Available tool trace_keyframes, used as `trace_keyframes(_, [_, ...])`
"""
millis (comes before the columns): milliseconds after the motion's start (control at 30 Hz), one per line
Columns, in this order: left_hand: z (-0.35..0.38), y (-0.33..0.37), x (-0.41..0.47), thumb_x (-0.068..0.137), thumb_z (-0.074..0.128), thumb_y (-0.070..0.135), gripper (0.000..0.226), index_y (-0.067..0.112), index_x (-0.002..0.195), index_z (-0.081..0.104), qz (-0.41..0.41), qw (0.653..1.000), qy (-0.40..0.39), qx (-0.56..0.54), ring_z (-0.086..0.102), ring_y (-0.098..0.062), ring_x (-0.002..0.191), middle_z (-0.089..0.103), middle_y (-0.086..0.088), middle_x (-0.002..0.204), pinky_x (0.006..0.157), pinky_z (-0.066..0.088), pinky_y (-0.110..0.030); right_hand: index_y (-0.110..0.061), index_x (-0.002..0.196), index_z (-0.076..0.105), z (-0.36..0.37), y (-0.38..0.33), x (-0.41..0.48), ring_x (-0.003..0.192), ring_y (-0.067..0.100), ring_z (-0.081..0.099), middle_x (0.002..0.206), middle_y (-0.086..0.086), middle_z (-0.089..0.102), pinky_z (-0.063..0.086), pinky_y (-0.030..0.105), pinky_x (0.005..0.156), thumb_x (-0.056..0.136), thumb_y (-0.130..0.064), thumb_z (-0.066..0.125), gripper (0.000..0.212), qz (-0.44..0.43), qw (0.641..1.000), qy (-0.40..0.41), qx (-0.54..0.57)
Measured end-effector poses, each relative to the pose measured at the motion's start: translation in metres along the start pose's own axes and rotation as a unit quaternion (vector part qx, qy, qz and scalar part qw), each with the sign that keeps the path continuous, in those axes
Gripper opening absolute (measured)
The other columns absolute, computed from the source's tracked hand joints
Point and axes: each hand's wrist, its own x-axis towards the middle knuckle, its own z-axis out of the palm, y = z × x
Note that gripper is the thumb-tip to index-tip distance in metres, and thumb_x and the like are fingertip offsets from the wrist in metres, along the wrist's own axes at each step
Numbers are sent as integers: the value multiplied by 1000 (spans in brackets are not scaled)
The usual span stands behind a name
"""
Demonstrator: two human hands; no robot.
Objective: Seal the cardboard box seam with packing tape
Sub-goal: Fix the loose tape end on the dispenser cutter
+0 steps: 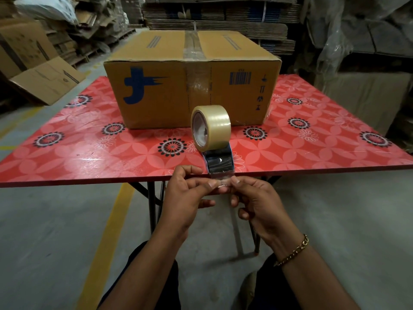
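Observation:
A brown cardboard box (156, 95) with a blue logo stands closed on the red flowered table (89, 153). Clear tape runs along its top seam (192, 47) and down the front face. In front of the box a roll of clear packing tape (212, 127) sits upright in a blue dispenser (220, 161) at the table's near edge. My left hand (187, 198) and my right hand (257, 198) meet just below that edge, both pinching the loose end of tape (221, 179) pulled from the dispenser.
Flattened cartons lean at the left (44, 81). Stacks of cardboard sheets fill the back (219, 16), and plastic-wrapped goods stand at the right (357, 41). The table's metal legs (152, 209) are under its front edge. A yellow line (107, 231) runs along the concrete floor.

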Motion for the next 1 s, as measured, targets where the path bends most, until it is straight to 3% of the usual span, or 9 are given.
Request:
trace_keyframes(200, [-4,-4,0,93,65,2,23,15,108,55,0,1000,-7,16,76,-20,83,79,-10,92,55,56,-25,-6,109,76,-8,-7,-5,59,6,54,93,6,79,32,18,43,101,-19,50,29,6,999,-4,-53])
trace_keyframes(333, [-10,-3,-5,100,56,10,13,20,109,57,-30,999,-17,35,77,-25,84,79,-10,93,55,57,-30,-14,105,75,-13,-17,-11,57,9,57,92,5,81,34,21,43,101,-42,50,37,11,985,38,-170])
trace_keyframes(467, [-23,9,-11,98,60,28,9,22,103,63,-6,994,15,104,77,-25,79,79,-7,95,56,56,-32,-17,97,76,-17,-46,-15,63,16,62,89,5,80,43,24,49,101,-41,52,34,-84,973,102,-191])
trace_keyframes(533, [-27,22,-9,99,59,29,13,18,96,65,58,991,57,107,75,-21,84,78,-6,95,63,56,-30,-17,103,73,-17,-65,-7,77,17,72,98,5,79,54,27,62,101,-39,52,31,-123,973,125,-151])
trace_keyframes(600, [-28,35,1,100,54,36,26,16,105,68,89,992,64,60,71,-15,102,77,-2,106,82,56,-32,-17,121,68,-18,-77,10,105,13,73,119,2,76,59,33,89,101,-43,50,38,-119,981,103,-115])
trace_keyframes(667, [-22,47,12,97,48,55,55,17,136,58,67,998,17,9,59,-12,127,64,2,137,104,46,-35,-14,142,53,-13,-82,28,127,14,61,143,3,62,47,39,111,99,-53,48,59,-74,993,38,-89])
trace_keyframes(733, [-7,55,23,91,41,70,81,21,155,35,27,999,-36,-1,45,-9,139,47,8,153,113,32,-33,-11,154,37,-6,-84,41,141,19,48,158,7,47,35,40,120,95,-64,44,80,-32,996,-16,-86])
trace_keyframes(867, [14,58,33,98,25,68,62,33,144,48,33,993,-109,27,65,15,94,70,24,113,85,40,-14,-11,158,28,5,-85,53,147,20,41,162,10,40,28,38,124,93,-75,36,91,-2,994,-74,-82])
trace_keyframes(1000, [22,52,37,98,29,69,54,38,128,61,14,993,-112,20,70,0,104,75,12,115,83,49,-23,-24,151,46,14,-76,51,133,14,58,144,1,63,39,36,115,93,-78,32,81,-17,987,-106,-117])
